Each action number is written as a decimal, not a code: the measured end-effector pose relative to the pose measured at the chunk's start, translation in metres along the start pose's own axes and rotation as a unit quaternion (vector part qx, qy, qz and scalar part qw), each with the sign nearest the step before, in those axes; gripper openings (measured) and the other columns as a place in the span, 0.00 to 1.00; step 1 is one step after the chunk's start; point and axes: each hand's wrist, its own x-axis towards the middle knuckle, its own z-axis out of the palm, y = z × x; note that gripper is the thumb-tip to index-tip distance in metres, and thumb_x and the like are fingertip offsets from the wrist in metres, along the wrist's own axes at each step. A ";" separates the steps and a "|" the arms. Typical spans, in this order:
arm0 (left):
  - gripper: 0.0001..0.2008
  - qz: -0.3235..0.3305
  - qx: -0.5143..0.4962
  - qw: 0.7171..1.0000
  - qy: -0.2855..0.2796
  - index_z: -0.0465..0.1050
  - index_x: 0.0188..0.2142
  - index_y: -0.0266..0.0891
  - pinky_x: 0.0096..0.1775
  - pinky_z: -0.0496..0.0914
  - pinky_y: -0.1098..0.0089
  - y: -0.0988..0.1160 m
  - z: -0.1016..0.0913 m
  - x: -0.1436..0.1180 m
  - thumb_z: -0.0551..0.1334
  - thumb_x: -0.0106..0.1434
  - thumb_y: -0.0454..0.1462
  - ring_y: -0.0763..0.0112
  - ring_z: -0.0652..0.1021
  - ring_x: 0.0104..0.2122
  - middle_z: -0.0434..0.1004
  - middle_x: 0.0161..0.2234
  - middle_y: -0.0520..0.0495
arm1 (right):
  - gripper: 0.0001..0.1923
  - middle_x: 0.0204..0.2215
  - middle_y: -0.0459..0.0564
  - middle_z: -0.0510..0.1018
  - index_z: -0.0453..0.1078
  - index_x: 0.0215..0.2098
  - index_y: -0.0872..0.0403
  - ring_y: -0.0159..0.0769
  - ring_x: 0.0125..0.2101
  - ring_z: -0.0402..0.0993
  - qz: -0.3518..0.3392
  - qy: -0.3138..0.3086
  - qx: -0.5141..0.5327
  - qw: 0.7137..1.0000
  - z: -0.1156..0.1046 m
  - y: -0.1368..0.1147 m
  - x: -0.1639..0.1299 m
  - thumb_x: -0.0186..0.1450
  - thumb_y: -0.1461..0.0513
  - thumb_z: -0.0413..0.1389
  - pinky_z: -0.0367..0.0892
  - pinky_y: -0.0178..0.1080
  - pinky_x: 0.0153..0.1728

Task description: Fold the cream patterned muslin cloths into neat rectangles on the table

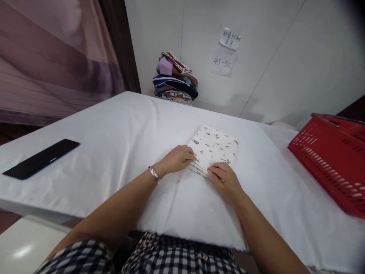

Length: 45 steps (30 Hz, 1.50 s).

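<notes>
**Head view: a folded cloth (216,146) is held at its near edge by two hands**

By the left hand (180,157), the near left corner is gripped, with thumb and fingers brought together on the fabric. By the right hand (226,177), the near edge is pinched further to the right; how many layers are caught by each hand cannot be told.

The cloth is placed flat on the white-covered table (142,129), just ahead of the fingertips, and most of it is extended beyond them. It is judged to be light, soft and not fragile, but its loose layers, seen along the near edge, may be easily slipped apart. It is therefore best taken by all layers together, near both corners.

Farther out, a black flat object (41,159) is seen at left, a red basket (325,152) at right, and a stack of folded fabrics (176,82) by the wall.
</notes>
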 end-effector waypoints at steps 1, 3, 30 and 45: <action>0.10 0.004 -0.003 1.000 0.000 0.76 0.37 0.45 0.41 0.64 0.67 0.000 0.000 0.000 0.56 0.62 0.33 0.70 0.73 0.38 0.75 0.37 0.50 | 0.10 0.37 0.51 0.74 0.72 0.42 0.49 0.39 0.38 0.68 -0.004 -0.009 -0.007 1.000 0.000 0.000 0.000 0.65 0.62 0.51 0.67 0.45 0.39; 0.10 0.009 -0.011 1.000 -0.005 0.76 0.37 0.45 0.42 0.65 0.66 0.000 0.001 0.000 0.58 0.60 0.33 0.70 0.73 0.38 0.76 0.37 0.50 | 0.10 0.37 0.51 0.74 0.72 0.43 0.49 0.40 0.39 0.68 -0.009 -0.022 -0.020 1.000 0.001 0.001 -0.001 0.63 0.61 0.53 0.66 0.45 0.39; 0.09 0.011 -0.013 1.000 -0.017 0.75 0.37 0.42 0.39 0.63 0.68 -0.004 0.007 -0.001 0.56 0.64 0.38 0.69 0.72 0.37 0.75 0.36 0.49 | 0.11 0.37 0.52 0.74 0.71 0.43 0.51 0.40 0.38 0.68 -0.009 -0.020 -0.057 0.998 0.006 0.002 0.001 0.64 0.59 0.52 0.65 0.44 0.39; 0.11 0.020 -0.008 1.000 0.004 0.74 0.31 0.40 0.38 0.64 0.68 -0.001 0.007 0.000 0.54 0.64 0.35 0.70 0.73 0.35 0.75 0.33 0.49 | 0.11 0.33 0.51 0.74 0.73 0.39 0.51 0.39 0.36 0.67 -0.011 0.007 -0.068 0.998 0.009 -0.002 0.000 0.66 0.63 0.49 0.64 0.43 0.37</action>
